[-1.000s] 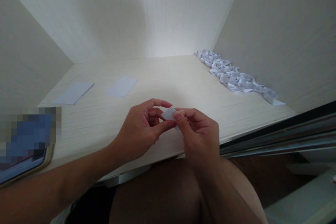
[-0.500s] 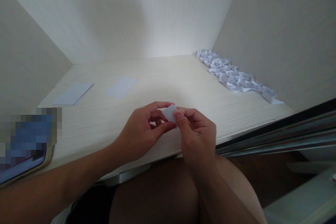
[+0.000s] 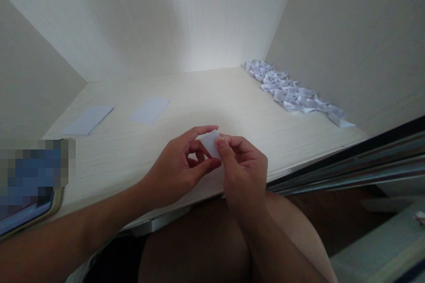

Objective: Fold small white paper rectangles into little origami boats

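Observation:
A small folded piece of white paper (image 3: 210,143) is held up over the front part of the table. My right hand (image 3: 245,166) pinches its right side, thumb on top and fingers curled behind. On the other side, my left hand (image 3: 179,161) curves around the paper, with the index fingertip near its top corner and the thumb near its bottom corner. The paper's underside is hidden. Beyond my left hand lies a flat white sheet (image 3: 150,110), and a stack of white paper (image 3: 88,120) rests farther left.
Along the right wall runs a heap of folded white paper pieces (image 3: 292,93). A phone or tablet (image 3: 55,205), partly blurred out, is at the left front. White panels enclose the table (image 3: 199,97) at the back and sides. My legs are under its front edge.
The left thumb and index finger have opened slightly apart around the folded paper, showing more of it. My right hand keeps its pinch. The view has shifted a little.

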### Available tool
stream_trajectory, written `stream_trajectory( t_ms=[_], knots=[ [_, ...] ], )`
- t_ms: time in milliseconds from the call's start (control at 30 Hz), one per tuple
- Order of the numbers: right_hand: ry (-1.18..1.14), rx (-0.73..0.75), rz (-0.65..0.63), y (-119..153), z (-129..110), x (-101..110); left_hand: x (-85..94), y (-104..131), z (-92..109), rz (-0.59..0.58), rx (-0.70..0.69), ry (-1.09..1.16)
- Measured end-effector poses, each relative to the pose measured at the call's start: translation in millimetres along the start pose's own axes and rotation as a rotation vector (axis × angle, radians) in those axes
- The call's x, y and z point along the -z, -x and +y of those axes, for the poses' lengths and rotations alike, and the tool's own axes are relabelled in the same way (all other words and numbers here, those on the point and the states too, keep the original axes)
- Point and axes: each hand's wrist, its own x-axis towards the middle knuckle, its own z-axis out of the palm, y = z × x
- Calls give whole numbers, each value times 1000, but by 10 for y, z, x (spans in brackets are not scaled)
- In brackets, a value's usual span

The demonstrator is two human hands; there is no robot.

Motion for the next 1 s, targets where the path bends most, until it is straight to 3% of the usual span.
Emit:
stream_trajectory(
  t_ms=[233, 567, 1000],
  knots=[
    [-47, 22, -54, 27, 13, -7, 21, -5, 13, -10, 55, 68],
    [-147, 4, -27, -35, -11, 27, 107, -90, -105, -16, 101, 94],
    [-396, -197, -101, -47, 4, 26, 99, -47, -50, -36, 20, -11]
  ],
)
